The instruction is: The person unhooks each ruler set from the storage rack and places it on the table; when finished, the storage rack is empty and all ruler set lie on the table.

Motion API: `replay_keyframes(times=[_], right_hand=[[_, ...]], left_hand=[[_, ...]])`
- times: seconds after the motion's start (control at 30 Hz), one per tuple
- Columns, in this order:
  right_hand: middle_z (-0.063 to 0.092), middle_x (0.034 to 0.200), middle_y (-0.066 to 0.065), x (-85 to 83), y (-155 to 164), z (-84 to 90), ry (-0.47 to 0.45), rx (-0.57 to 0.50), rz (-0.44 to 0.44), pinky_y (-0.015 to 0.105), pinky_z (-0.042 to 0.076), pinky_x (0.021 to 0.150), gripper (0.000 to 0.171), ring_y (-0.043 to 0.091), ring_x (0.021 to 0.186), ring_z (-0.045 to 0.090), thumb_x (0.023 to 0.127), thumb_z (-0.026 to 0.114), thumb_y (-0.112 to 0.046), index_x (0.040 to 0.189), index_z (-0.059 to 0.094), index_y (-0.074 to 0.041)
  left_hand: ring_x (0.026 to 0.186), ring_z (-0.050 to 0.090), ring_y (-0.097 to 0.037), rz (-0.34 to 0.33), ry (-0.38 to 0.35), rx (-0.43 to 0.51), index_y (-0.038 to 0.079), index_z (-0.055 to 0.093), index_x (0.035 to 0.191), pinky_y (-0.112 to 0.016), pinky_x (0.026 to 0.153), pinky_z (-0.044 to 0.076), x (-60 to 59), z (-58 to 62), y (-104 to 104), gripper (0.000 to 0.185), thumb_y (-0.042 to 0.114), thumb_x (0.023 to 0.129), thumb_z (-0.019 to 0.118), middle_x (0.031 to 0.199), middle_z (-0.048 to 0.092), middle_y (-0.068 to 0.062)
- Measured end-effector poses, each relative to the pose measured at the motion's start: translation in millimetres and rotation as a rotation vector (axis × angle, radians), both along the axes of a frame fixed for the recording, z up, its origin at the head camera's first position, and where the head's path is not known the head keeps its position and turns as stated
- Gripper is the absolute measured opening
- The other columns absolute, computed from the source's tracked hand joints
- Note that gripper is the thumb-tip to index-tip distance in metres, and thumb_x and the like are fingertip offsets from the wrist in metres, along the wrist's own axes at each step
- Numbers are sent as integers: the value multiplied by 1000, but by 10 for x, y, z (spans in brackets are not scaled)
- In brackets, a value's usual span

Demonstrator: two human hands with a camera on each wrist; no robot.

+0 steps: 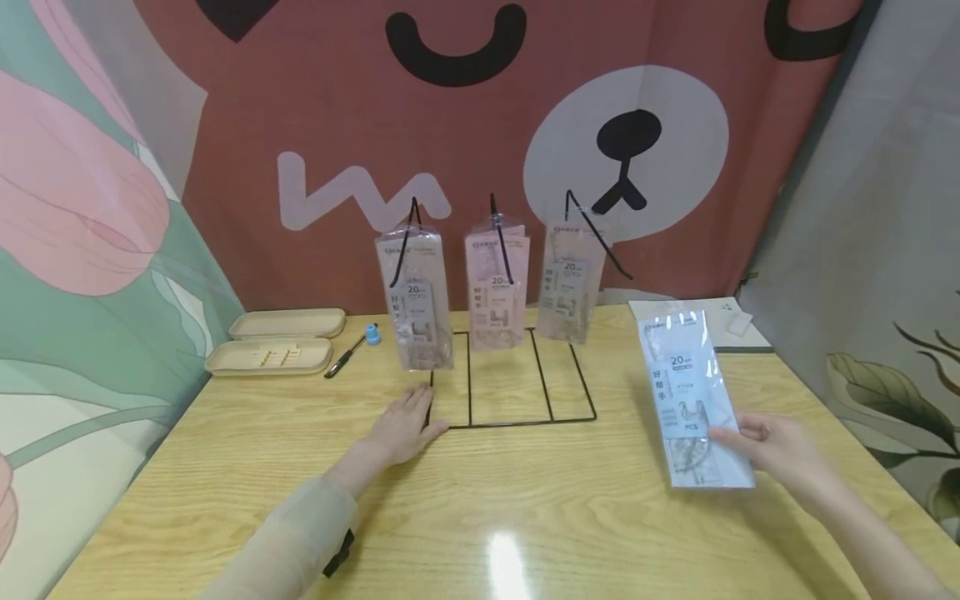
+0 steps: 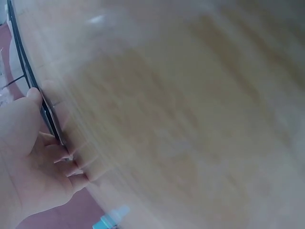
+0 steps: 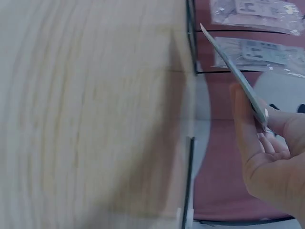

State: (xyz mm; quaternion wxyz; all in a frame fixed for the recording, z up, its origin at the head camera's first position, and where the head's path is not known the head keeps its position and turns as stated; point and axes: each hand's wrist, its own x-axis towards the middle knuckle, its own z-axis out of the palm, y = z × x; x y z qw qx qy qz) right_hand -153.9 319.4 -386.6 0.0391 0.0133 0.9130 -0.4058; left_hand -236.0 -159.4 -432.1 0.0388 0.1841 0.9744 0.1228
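The left hand (image 1: pixel 401 429) lies flat, fingers spread, on the wooden surface (image 1: pixel 525 508) at centre frame, its fingertips touching the front left corner of a black wire rack (image 1: pixel 517 392) whose three prongs carry hanging packets (image 1: pixel 495 279). At lower right the right hand (image 1: pixel 776 446) pinches the lower edge of a blue packet (image 1: pixel 693 400) between thumb and fingers, holding it tilted above the surface, well to the right of the rack. At left, near the wall, lie two beige trays (image 1: pixel 273 342) and a pen (image 1: pixel 347 357).
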Motion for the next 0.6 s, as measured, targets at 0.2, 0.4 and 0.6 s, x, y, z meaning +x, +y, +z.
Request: replay_keyframes(times=[0.2, 0.4, 0.6], right_hand=[[72, 89, 9, -197, -46, -136, -150, 75, 64, 27, 49, 66, 54, 13, 74, 61, 90, 61, -38, 117, 60, 9], [63, 71, -1, -316, -111, -174, -212, 150, 74, 25, 44, 58, 45, 12, 66, 53, 85, 66, -40, 97, 68, 4], [65, 67, 7, -358, -189, -22, -117, 297, 108, 29, 50, 53, 46, 17, 62, 58, 85, 67, -40, 79, 68, 6]], left_hand=[[141, 24, -41, 1, -5, -1, -4, 25, 146, -51, 117, 22, -4, -2, -2, 69, 44, 99, 42, 153, 25, -23], [141, 23, -41, 1, -7, -1, -3, 25, 146, -51, 117, 22, -8, -2, 0, 70, 45, 99, 41, 153, 24, -22], [141, 23, -41, 1, -13, 1, -3, 25, 146, -51, 117, 22, -7, 9, -2, 69, 45, 99, 41, 153, 23, -22]])
